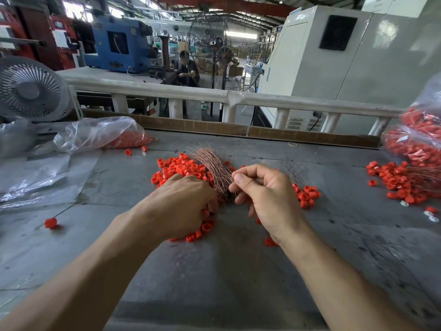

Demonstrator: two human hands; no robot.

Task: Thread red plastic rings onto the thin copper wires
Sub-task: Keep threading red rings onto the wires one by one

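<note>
A grey worktable (pixel 214 271) is seen, and on it a loose heap of red plastic rings (pixel 181 167) is spread in the middle. At the right edge a clear bag (pixel 420 137) full of rings that seem already wired is placed, with more such pieces (pixel 401 180) spilled beside it; much appears done, yet many rings are left. A bundle of thin copper wires (pixel 212 166) lies across the heap, between the two hands. The left hand (pixel 183 201) is curled down on the rings beside the bundle; what it holds cannot be told. By the right hand (pixel 265 187) a single wire seems pinched between thumb and forefinger. One ring (pixel 50 222) on a wire lies apart at the left.
</note>
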